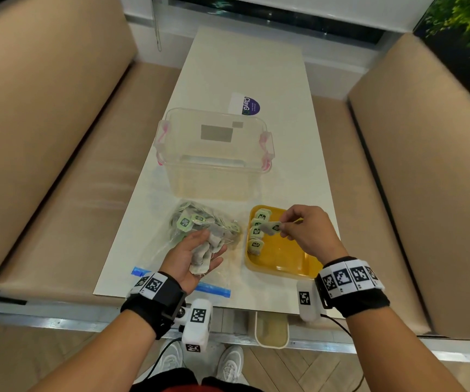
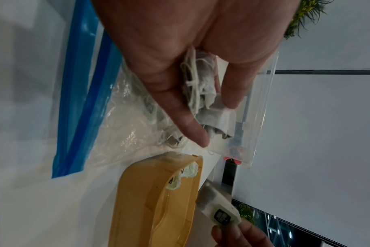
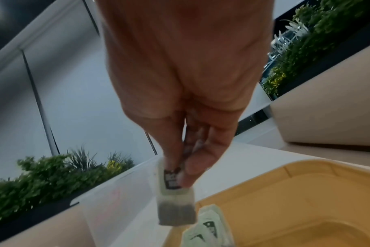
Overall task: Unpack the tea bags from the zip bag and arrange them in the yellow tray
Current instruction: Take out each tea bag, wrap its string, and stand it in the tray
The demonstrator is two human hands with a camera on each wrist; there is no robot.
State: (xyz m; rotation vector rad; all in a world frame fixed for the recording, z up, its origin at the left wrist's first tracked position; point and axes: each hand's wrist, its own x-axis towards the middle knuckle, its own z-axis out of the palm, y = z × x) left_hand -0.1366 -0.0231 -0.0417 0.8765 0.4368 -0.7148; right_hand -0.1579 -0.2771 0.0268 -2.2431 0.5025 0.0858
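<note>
Placing step: right hand (image 1: 306, 232) fingers (image 3: 192, 168) pinch one tea bag (image 1: 271, 227) just above the row in the yellow tray (image 1: 284, 258), left hand (image 1: 197, 257) cups a spare clump (image 1: 207, 251) over the zip bag (image 1: 200, 222); next, lower it beside the row and release.

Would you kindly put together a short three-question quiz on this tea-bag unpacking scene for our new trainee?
1. True or false: the right hand pinches a single tea bag above the yellow plastic tray.
2. What does the left hand hold?
A. a bunch of tea bags
B. the tray
C. nothing
3. Fill in: the tea bags already in the tray stand in a row along its ____ side, as the head view shows it.

Key:
1. True.
2. A.
3. Left, the side nearest the clear zip bag with the blue seal.
</note>
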